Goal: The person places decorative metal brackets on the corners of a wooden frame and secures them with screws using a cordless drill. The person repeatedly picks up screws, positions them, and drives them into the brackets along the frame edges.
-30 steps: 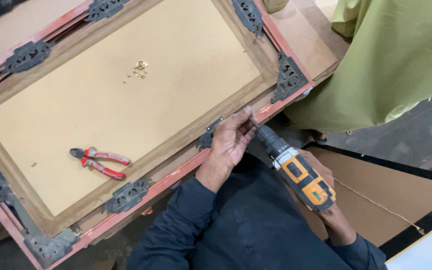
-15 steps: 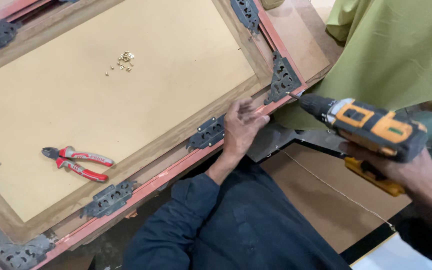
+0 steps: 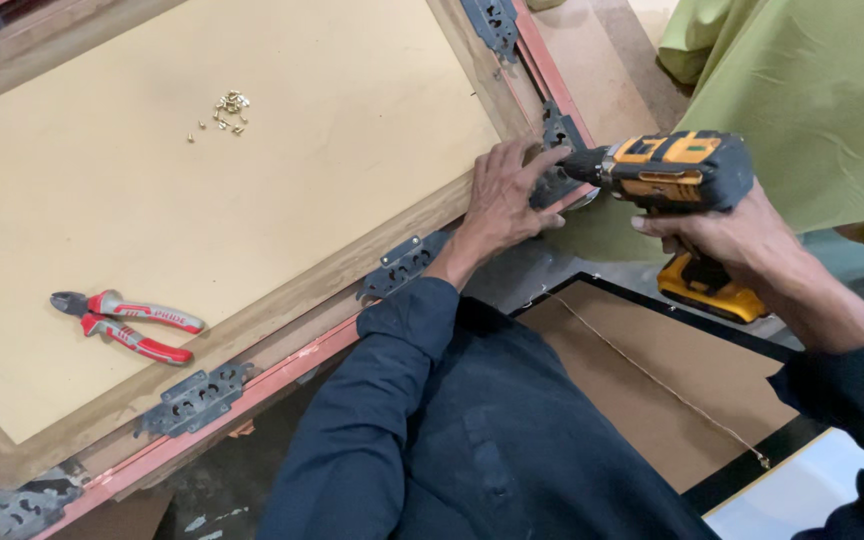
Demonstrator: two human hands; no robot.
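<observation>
**Drill brought to the corner bracket**

Swung in from the right since the earlier frame, the drill (image 3: 674, 172) now points left with its tip at the corner bracket (image 3: 556, 160) on the frame (image 3: 282, 330). Before, it was held off the frame's edge, well apart from the bracket.

The right hand (image 3: 722, 235) is clamped around the drill's grip, fingers wrapped under the orange and black body, the yellow battery below. The left hand (image 3: 504, 200) lies flat on the frame's corner, fingers together and stretched toward the bracket, fingertips touching it just beside the drill tip; it holds nothing.

The frame is wooden, tilted in view, with a tan backing board (image 3: 202, 200) set in it and a red rail along its lower edge. More dark brackets sit along that edge, one (image 3: 404, 265) near the left wrist, another (image 3: 195, 398) further left. Red-handled pliers (image 3: 127, 325) lie on the board, well apart from the hands. A small heap of brass screws (image 3: 229, 108) lies near the board's top. Green cloth (image 3: 812, 90) hangs at upper right.
</observation>
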